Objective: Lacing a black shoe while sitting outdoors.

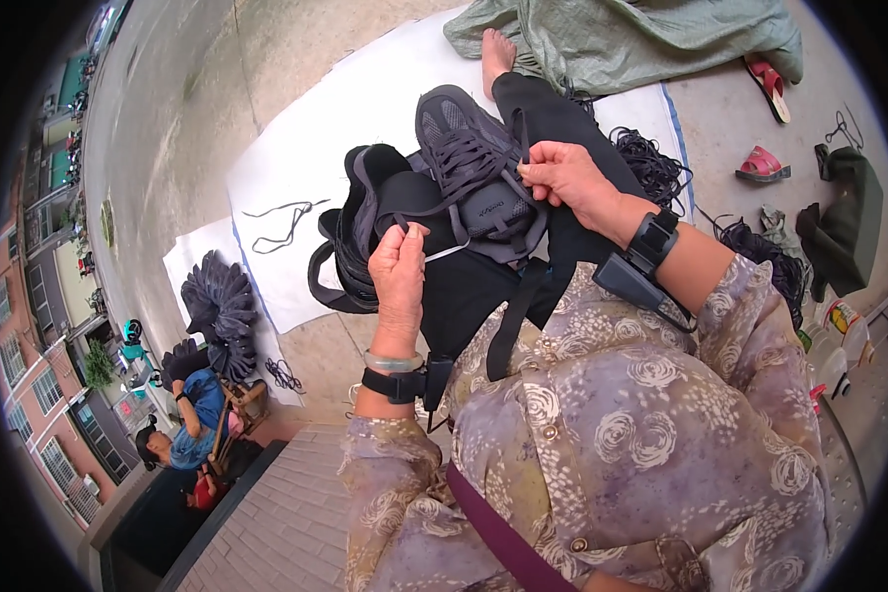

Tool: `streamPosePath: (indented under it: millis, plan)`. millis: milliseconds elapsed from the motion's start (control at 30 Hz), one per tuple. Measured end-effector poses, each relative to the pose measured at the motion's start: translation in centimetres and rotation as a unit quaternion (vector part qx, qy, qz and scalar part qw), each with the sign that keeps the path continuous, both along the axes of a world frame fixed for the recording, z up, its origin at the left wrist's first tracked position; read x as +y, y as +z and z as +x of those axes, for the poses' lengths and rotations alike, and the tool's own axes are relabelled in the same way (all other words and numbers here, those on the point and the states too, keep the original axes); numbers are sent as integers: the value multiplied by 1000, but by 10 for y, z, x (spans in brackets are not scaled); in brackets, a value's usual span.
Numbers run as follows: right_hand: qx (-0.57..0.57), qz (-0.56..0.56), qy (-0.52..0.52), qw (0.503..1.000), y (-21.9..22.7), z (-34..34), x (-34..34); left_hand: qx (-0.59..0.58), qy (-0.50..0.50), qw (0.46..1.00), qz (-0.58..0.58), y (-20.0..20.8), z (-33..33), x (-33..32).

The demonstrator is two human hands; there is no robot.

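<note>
A dark grey shoe upper [461, 148] rests across my lap, its tongue [495, 211] facing me and laces crossing its front. The fingers of my right hand [574, 180] are pinched on a dark shoelace that rises beside the upper's right edge. My left hand [398, 271] is closed in a pinch on a dark lace running toward the upper's left side. Just beyond that hand, several more dark shoe uppers [357, 247] lie stacked together. A pale narrow strip shows beside my left fingertips; what it is I cannot tell.
A white sheet [306, 128] covers the ground, with a loose lace [284, 225] on it. Bundles of dark laces [653, 168] lie at right, near red sandals [763, 166]. Green cloth [651, 35] lies ahead. At left are piled uppers [222, 311] and another seated person [195, 424].
</note>
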State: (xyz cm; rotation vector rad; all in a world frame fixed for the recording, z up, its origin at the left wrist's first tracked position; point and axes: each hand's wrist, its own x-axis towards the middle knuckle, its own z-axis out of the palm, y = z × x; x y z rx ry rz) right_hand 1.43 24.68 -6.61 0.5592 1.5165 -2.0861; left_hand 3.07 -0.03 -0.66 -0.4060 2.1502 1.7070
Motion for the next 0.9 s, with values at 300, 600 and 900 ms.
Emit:
streamPosePath:
  millis: [300, 600, 900]
  plan:
    - [212, 229, 41, 949, -16, -3, -15, -72, 50, 986, 139, -7, -7, 5]
    - [258, 286, 97, 918, 11, 10, -20, -32, 124, 981, 145, -28, -18, 12]
    - [80, 207, 235, 946, 31, -3, -70, 9, 109, 987, 117, -29, -15, 19]
